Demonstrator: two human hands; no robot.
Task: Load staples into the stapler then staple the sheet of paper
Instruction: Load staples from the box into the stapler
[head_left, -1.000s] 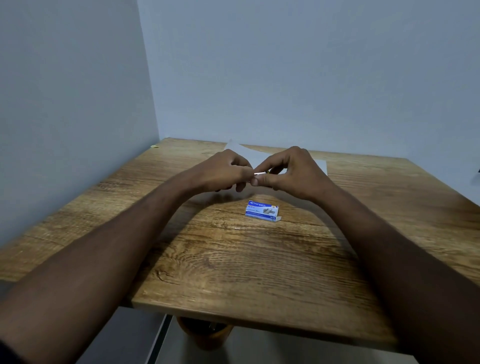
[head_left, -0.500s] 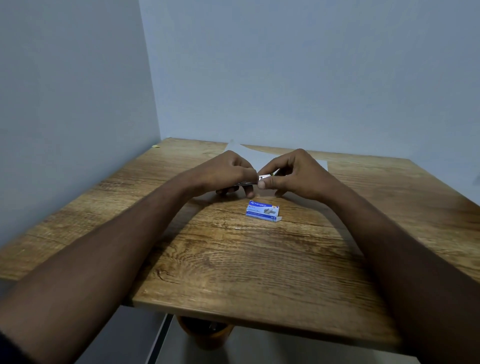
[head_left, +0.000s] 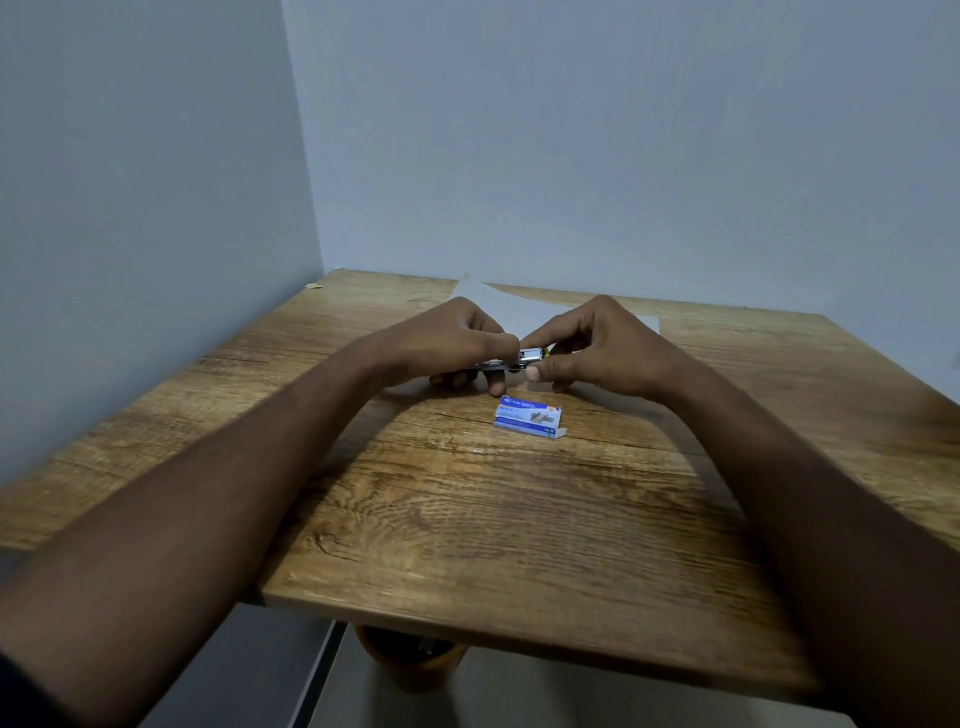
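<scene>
Stapler (head_left: 519, 359) held low over the middle of the wooden table (head_left: 467, 519), between both hands; only a small metal part with a bit of yellow shows, the rest hidden by fingers. Near edge of the table: bare wood, both forearms reaching across it from the lower corners. Further in, a small blue and white staple box (head_left: 529, 417) lies on the wood, just in front of the hands and apart from them, its end flap open on the right. Above and behind the box, left hand (head_left: 451, 344) curled closed around the left end of the stapler, fingers wrapped under, thumb on top. Right hand (head_left: 597, 345) also closed, thumb and bent fingers pinching the right end of the stapler, thumb tip low and facing the camera. Whether the staple tray is open cannot be told. Loose staples in either hand cannot be made out. Behind the hands, a white sheet of paper (head_left: 498, 306) lies flat on the table, partly covered by them, its far left corner pointing towards the plain wall (head_left: 623, 156).
</scene>
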